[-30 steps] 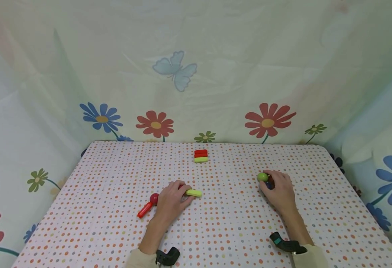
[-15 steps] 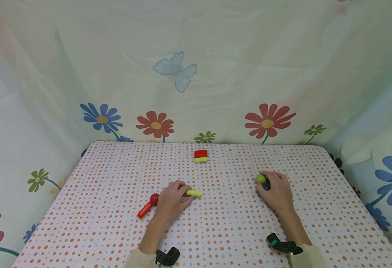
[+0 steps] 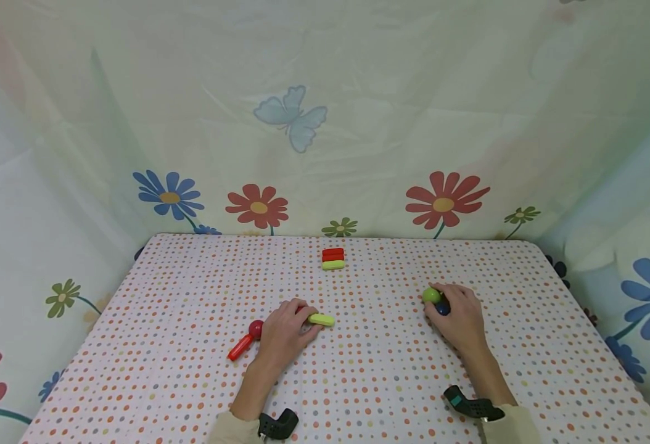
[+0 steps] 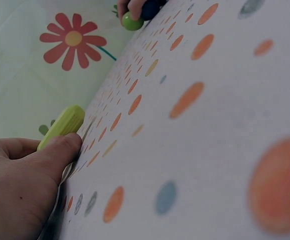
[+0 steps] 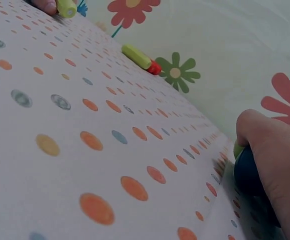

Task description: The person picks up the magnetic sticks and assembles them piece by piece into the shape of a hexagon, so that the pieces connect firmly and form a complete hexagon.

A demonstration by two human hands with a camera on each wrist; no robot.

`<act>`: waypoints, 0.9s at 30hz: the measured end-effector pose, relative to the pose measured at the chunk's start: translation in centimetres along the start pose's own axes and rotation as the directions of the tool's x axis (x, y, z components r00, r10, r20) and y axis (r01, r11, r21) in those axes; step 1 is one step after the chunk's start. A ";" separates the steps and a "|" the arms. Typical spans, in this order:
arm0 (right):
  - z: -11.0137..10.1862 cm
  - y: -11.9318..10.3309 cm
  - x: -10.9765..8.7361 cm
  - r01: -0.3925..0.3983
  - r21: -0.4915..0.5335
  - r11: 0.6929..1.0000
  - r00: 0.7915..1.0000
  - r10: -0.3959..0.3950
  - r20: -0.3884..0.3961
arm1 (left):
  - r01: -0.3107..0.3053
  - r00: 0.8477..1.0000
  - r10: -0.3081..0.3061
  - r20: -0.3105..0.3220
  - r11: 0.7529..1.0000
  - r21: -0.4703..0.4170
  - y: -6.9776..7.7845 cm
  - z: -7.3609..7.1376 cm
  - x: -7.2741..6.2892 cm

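Note:
My left hand [image 3: 285, 330] lies low over the table at centre left, thumb and fingers pinching a yellow-green stick [image 3: 321, 319] whose end sticks out to the right. Beside its left edge are a red ball [image 3: 255, 329] and a red stick [image 3: 240, 348], end to end. At the right, my right hand [image 3: 460, 317] curls round a dark blue ball [image 3: 443, 307], with a green ball [image 3: 431, 296] at its fingertips. In the right wrist view the dark blue ball [image 5: 248, 172] sits under the fingers and mostly covers the green one. The palm hides whatever else is under it.
Toward the back of the dotted table [image 3: 380, 394], two red sticks [image 3: 333, 254] and a yellow-green stick [image 3: 333, 265] lie side by side. A flower-printed curtain [image 3: 369, 154] rises behind the table's far edge and along both sides.
My right hand has shifted slightly left and toward me with the green and blue balls; a brownish thing glimpsed under its fingers earlier is now hidden. My left hand stays put.

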State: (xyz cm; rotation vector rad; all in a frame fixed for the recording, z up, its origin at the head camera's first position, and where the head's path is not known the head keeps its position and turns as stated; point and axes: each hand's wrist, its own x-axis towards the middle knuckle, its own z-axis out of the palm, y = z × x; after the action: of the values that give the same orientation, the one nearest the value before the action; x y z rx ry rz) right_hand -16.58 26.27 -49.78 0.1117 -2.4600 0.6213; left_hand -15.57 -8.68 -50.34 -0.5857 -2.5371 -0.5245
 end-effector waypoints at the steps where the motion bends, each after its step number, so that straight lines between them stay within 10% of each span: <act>1: 0.0 0.0 0.0 0.002 0.006 1.000 1.000 -0.002 -0.005 | 0.001 1.000 -0.001 0.001 1.000 0.000 0.0 0.0 0.0; 27: -0.4 -0.1 0.8 0.154 0.120 0.981 0.951 -0.114 -0.287 | 0.032 0.999 -0.033 0.038 0.999 0.012 0.1 -0.2 0.1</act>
State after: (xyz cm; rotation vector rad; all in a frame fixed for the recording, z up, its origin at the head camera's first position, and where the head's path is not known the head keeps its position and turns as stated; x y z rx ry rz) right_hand -16.98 26.40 -49.00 0.2298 -2.1168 0.7004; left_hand -15.49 -8.65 -50.06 -0.5562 -2.5882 -0.5143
